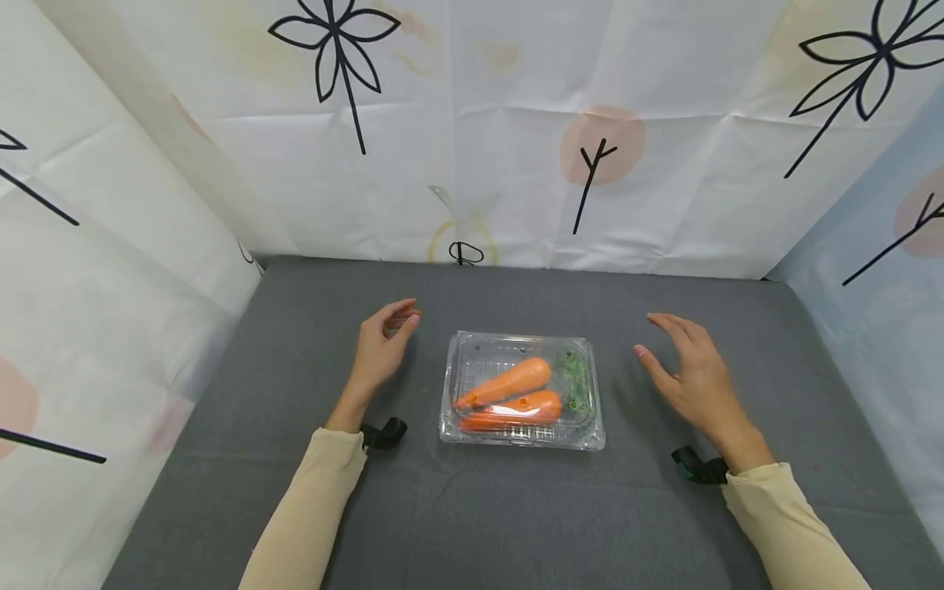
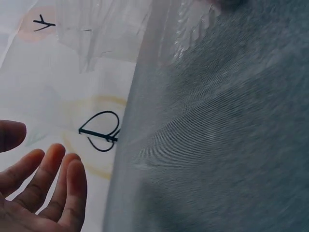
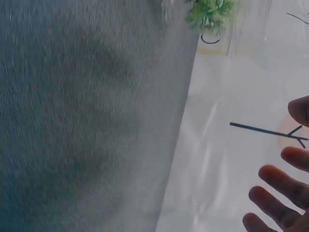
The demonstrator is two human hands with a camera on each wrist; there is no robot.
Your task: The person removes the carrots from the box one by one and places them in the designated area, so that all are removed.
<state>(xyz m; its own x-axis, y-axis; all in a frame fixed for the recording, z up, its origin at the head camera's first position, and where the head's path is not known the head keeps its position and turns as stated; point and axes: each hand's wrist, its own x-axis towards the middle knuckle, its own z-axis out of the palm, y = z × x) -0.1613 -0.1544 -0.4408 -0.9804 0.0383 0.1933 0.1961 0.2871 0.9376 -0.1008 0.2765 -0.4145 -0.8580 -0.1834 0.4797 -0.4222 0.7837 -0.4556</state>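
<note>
The clear plastic box (image 1: 492, 349) sits just below the middle of the head view, flat on the dark grey tabletop (image 1: 509, 516), with two carrots (image 1: 510, 383) and a bunch of green leaves (image 1: 577, 381) showing through it. The left hand (image 1: 379, 348) hangs left of the box, fingers gently bent and thumb a little apart from them; the right hand (image 1: 689, 378) hangs to its right, spread wider. Both are empty, and neither touches the plastic.

For handling the box well, coming in from both sides at matching height looks best, with the fingers low on the side walls and the thumbs near the rim. Such thin plastic probably flexes, so light, even pressure would suit it better than a hard squeeze from one side. Keeping it level should stop the carrots rolling into the leaves; if it tips, their weight could shift toward the lower left, where their narrow ends point.

Glare across the lid blurs its edge, so whether a catch is fastened cannot be told. In the left wrist view, the box is cut off at the top, and a dark shape beside it is too blurred to name. In the right wrist view, the leaves are cropped at the top and part of the hand falls outside the lower right edge.
</note>
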